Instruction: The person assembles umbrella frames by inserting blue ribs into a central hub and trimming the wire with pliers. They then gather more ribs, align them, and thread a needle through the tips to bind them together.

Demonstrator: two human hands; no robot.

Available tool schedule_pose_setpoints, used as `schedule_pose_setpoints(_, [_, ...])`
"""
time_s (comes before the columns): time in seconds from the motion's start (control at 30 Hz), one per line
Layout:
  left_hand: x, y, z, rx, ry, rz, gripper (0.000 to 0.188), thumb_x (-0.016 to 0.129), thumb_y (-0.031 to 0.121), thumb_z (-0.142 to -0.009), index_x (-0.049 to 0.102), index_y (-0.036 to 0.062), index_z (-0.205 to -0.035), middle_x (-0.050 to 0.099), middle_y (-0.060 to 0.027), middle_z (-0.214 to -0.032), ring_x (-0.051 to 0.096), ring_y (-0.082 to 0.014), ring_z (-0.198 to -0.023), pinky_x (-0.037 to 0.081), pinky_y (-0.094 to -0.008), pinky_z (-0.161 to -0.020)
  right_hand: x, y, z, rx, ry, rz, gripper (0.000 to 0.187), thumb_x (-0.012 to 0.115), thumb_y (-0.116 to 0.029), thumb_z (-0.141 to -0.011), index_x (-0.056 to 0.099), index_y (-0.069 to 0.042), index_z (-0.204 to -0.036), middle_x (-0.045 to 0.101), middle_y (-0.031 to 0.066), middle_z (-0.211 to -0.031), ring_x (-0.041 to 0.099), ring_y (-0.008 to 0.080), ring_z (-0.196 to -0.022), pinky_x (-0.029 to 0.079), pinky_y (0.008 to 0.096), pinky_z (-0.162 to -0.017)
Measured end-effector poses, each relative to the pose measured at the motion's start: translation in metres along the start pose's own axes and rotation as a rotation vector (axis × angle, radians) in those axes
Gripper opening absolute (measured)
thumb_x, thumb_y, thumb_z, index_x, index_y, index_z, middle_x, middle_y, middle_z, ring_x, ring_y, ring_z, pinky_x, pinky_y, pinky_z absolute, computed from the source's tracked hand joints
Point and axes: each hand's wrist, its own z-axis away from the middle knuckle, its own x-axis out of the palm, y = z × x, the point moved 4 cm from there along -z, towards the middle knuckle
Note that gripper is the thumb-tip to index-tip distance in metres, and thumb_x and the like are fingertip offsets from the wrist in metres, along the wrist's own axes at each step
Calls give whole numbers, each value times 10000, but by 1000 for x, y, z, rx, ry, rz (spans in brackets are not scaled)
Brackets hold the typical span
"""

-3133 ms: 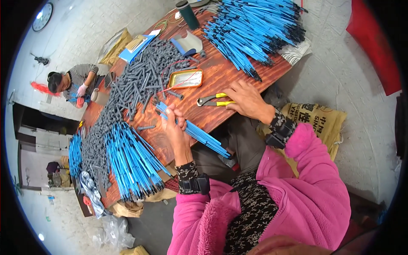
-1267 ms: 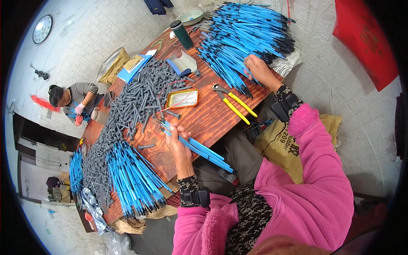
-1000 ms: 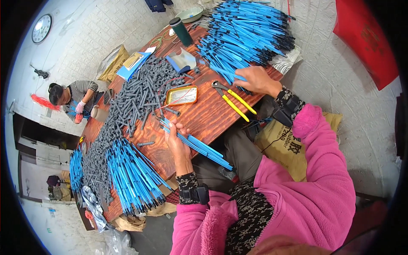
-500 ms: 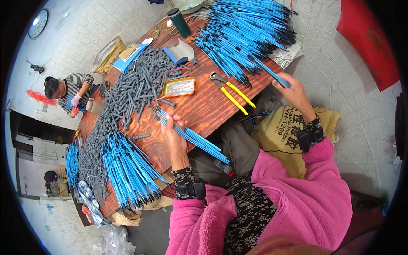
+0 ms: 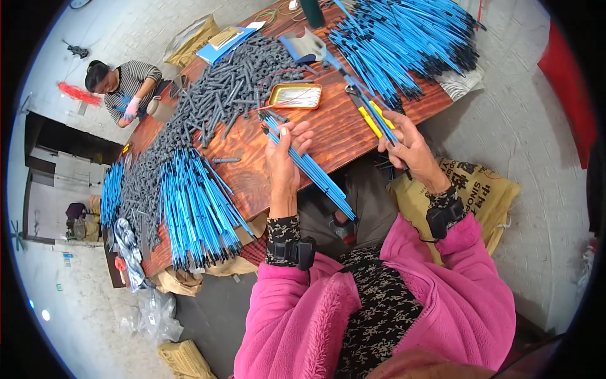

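My left hand [image 5: 289, 158] is closed around a small bundle of thin blue rods [image 5: 325, 188] with dark bits at their upper ends. The bundle slants down to the right past the table edge, over my lap. Between the pinched fingers of my right hand [image 5: 409, 146] is a long blue rod [image 5: 344, 71], slanting up and left above the table. It passes over the pliers [image 5: 367, 120] with yellow handles, which lie partly hidden beneath it. An open shallow tin [image 5: 295, 96] with a yellow rim stands beyond my left hand.
Grey plastic pieces [image 5: 221, 95] are heaped across the wooden table [image 5: 344, 142]. A large pile of blue rods [image 5: 410, 41] lies at the far right, another stack [image 5: 199, 208] at the left edge. A seated person [image 5: 129, 88] works across the table. A yellow sack [image 5: 486, 189] stands at right.
My right hand has moved left and nearer to my left hand, bringing its rod over the pliers. The view has shifted, and the left hand still holds its bundle.
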Motion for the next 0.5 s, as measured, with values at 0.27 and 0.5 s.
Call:
schedule_pose_setpoints(0.27, [3,5,4,19,32,-26,307,554,275,-1024,526,12,-1180,669,-206,-1145,703,-236,-922,592,-285,-770,29,-16,1,-23,-142,371,277,541,-141,-990,567,-6,-1230,642,39,-781,481,46,-553,386,187,-536])
schedule_pose_setpoints(0.5, [-2,5,4,22,54,56,334,568,315,-1016,538,22,-1175,666,-196,-1151,700,-231,-928,591,-290,-781,30,11,12,417,-462,-176,256,519,-214,-1033,596,12,-1123,602,41,-715,425,27,-490,324,185,-460])
